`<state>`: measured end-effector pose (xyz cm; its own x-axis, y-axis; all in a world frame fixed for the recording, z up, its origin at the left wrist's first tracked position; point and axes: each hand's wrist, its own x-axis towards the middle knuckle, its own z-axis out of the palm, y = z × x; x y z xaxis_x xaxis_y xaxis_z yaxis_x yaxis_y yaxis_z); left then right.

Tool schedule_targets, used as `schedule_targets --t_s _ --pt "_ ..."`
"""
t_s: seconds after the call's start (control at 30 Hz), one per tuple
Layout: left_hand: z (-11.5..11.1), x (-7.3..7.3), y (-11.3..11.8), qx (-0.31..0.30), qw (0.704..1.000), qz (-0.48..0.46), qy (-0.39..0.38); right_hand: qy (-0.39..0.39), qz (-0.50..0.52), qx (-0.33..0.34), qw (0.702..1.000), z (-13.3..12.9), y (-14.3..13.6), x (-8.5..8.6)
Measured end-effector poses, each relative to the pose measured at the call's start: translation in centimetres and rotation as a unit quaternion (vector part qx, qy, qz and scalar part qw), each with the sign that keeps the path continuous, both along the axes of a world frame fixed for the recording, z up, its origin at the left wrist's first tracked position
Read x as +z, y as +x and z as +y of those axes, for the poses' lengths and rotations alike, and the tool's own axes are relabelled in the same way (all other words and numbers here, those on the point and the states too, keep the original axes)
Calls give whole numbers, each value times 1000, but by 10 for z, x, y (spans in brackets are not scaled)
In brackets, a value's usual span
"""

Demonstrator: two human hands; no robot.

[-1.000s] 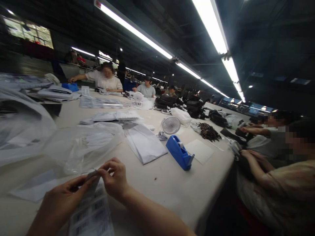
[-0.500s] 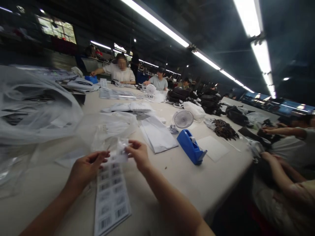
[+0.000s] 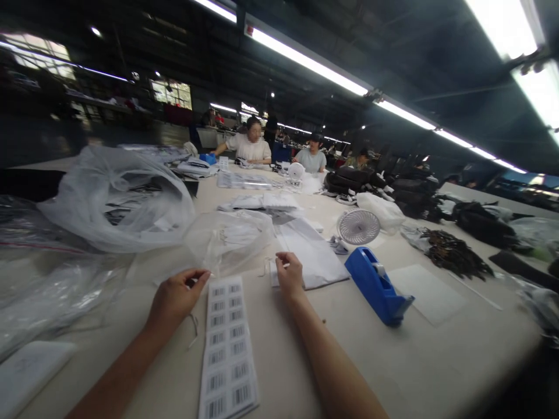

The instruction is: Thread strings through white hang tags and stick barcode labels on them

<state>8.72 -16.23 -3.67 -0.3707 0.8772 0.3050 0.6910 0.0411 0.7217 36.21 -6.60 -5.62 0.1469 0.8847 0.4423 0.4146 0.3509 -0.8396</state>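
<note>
Now left hand (image 3: 177, 297) and right hand (image 3: 289, 274) apart, pinching clear thin plastic bag (image 3: 227, 241) above white barcode sticker sheet (image 3: 227, 348); risks slipping, film slick

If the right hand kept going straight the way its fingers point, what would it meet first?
Probably the flat white bag lying just beyond the right hand, whose fingers already sit at its near edge; depth is hard to judge. The small desk fan stands further right.
</note>
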Motion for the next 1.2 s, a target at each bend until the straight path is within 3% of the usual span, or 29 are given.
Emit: schedule_targets --t_s 0.13,0.4,0.87,1.03,1.2 --pt "-4 -1 -3 18 999 23 41 81 7 50 995 -4 -4 -13" --pt "-13 2 -4 39 991 43 119 42 77 46 995 10 10 -22" --pt "-7 -11 -26 122 984 61 116 57 118 50 990 11 14 -19" --pt "8 10 -54 157 979 87 99 59 119 45 990 12 15 -17" --pt "54 43 -97 168 977 118 61 56 115 57 990 11 14 -15"
